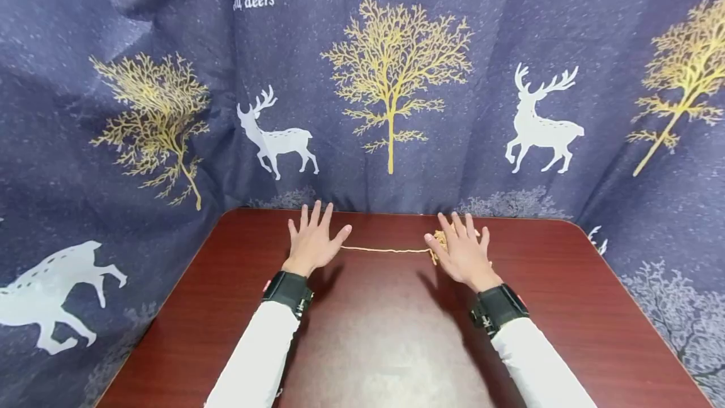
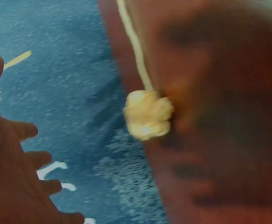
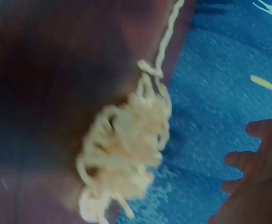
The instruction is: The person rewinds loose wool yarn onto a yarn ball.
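Note:
In the head view my left hand (image 1: 311,245) is spread with straight fingers over the left end of a pale yellow cord (image 1: 385,250). The cord runs fairly straight across to a tangled yellow cord bundle (image 1: 440,239), partly hidden by my right hand (image 1: 466,257), whose fingers are also spread. From the left wrist, a small lumpy yellow ball (image 2: 147,128) shows at the cord's end, apart from my hand. In the right wrist view the looped, blurred bundle (image 3: 131,135) lies clear of my fingers. Neither hand holds anything.
A reddish-brown table (image 1: 226,320) lies under both hands. Behind it and at the sides hangs a dark blue curtain (image 1: 351,187) printed with deer and trees. Dark wristbands (image 1: 287,291) sit on both wrists, below white sleeves.

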`<action>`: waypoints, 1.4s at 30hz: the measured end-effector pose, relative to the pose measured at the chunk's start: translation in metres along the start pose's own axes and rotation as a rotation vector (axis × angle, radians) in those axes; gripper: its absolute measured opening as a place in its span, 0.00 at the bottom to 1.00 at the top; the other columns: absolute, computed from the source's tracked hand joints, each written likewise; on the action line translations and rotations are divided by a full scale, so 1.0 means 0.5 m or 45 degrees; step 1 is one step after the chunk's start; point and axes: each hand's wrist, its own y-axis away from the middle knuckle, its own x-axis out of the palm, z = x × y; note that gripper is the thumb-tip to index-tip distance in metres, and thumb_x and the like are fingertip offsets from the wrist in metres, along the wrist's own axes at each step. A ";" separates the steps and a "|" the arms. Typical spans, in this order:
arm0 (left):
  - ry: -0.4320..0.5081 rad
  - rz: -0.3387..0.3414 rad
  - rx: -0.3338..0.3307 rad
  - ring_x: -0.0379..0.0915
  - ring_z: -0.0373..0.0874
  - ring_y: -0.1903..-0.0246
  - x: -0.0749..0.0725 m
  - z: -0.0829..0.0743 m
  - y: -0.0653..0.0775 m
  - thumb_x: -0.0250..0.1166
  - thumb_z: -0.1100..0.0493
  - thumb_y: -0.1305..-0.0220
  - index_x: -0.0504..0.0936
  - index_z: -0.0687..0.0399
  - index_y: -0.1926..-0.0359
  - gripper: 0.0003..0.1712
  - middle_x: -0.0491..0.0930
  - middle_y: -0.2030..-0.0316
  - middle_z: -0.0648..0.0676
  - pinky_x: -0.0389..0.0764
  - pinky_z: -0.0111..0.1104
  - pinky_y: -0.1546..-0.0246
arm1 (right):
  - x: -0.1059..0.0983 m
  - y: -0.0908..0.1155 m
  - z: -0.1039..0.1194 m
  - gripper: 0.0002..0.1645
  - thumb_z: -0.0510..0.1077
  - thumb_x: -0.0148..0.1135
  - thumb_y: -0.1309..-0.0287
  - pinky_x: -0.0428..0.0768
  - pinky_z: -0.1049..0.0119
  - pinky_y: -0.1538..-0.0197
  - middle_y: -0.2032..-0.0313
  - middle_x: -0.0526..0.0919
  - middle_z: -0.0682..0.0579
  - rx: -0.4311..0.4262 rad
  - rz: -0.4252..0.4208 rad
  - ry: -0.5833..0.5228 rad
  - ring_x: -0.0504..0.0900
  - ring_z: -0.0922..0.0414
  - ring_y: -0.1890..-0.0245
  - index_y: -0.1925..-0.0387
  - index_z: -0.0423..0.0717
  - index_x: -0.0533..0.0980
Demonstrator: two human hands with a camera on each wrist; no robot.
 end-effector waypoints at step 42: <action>0.066 0.060 -0.133 0.73 0.55 0.54 0.063 0.110 -0.038 0.69 0.44 0.45 0.78 0.56 0.48 0.28 0.77 0.56 0.56 0.82 0.50 0.58 | 0.227 -0.187 0.312 0.11 0.49 0.77 0.52 0.74 0.49 0.52 0.64 0.84 0.52 -0.153 0.219 -0.180 0.81 0.48 0.56 0.67 0.51 0.84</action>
